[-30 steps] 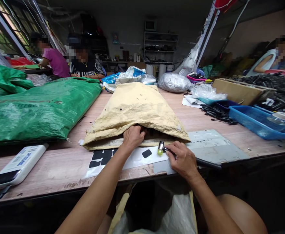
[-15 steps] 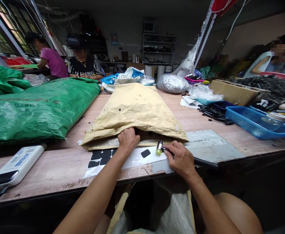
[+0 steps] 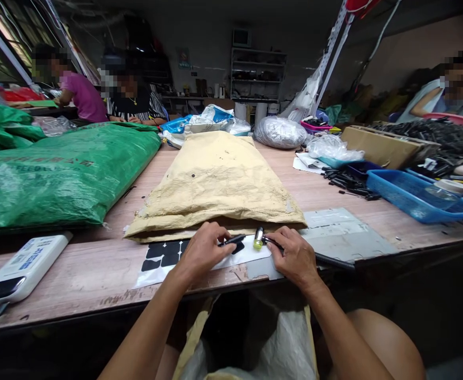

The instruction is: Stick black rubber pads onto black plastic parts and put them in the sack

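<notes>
My left hand point(image 3: 204, 247) has its fingers closed on a thin black part point(image 3: 233, 240), which points right, just in front of the sack's open edge. My right hand point(image 3: 293, 250) grips a small hammer point(image 3: 258, 238) with a shiny metal head and a yellow-green tip. The hammer's dark handle runs back under my palm. A yellow woven sack point(image 3: 223, 174) lies flat, its mouth facing me. Below both hands is a white sheet point(image 3: 215, 262) with black rounded patches point(image 3: 170, 254), partly covered by my left hand.
A green sack point(image 3: 65, 174) and a white power bank point(image 3: 25, 269) are at left. To the right are a grey plate point(image 3: 334, 232), black parts point(image 3: 350, 184) and a blue tray point(image 3: 409, 198). Co-workers sit beyond. An open sack point(image 3: 290, 343) hangs at my lap.
My left hand has come out of the sack's mouth, toward me, with a black part in its fingers. My right hand stays with the hammer. The view has shifted slightly.
</notes>
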A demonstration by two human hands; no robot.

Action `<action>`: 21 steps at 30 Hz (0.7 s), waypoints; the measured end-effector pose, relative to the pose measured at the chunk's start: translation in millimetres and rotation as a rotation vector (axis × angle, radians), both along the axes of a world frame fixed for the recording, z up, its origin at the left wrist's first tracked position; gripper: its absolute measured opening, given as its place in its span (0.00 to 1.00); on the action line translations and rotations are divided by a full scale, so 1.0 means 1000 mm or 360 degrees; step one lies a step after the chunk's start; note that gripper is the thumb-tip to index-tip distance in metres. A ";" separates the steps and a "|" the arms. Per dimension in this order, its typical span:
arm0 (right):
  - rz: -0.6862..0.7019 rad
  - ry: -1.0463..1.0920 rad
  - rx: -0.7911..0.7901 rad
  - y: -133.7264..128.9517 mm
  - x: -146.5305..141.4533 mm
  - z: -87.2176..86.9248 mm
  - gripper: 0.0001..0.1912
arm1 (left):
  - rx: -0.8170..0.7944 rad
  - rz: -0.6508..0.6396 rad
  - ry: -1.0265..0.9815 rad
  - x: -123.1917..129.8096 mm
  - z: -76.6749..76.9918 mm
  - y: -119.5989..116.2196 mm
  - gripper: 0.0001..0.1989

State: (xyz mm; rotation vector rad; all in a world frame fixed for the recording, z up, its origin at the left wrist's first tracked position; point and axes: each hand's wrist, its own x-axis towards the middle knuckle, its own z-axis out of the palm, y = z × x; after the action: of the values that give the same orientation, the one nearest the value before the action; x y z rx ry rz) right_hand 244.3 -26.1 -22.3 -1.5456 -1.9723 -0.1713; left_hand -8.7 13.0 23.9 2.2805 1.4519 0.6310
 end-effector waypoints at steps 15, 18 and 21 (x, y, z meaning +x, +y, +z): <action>0.0281 0.0061 0.0062 -0.008 -0.001 0.028 0.15 | -0.0099 -0.0126 -0.0344 0.000 -0.021 -0.019 0.08; 0.0467 0.0229 -0.0019 -0.016 -0.015 0.039 0.16 | -0.0116 -0.0120 -0.0351 0.000 -0.023 -0.019 0.08; 0.0592 0.0294 -0.0043 -0.021 -0.028 0.043 0.16 | -0.0121 -0.0131 -0.0374 -0.001 -0.027 -0.018 0.09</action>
State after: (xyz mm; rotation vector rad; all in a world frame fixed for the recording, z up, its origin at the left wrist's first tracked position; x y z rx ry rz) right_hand 216.2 -46.7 21.0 -1.1379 -2.0754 0.1473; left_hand -9.9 -5.0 -2.8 2.1148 1.2441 0.7756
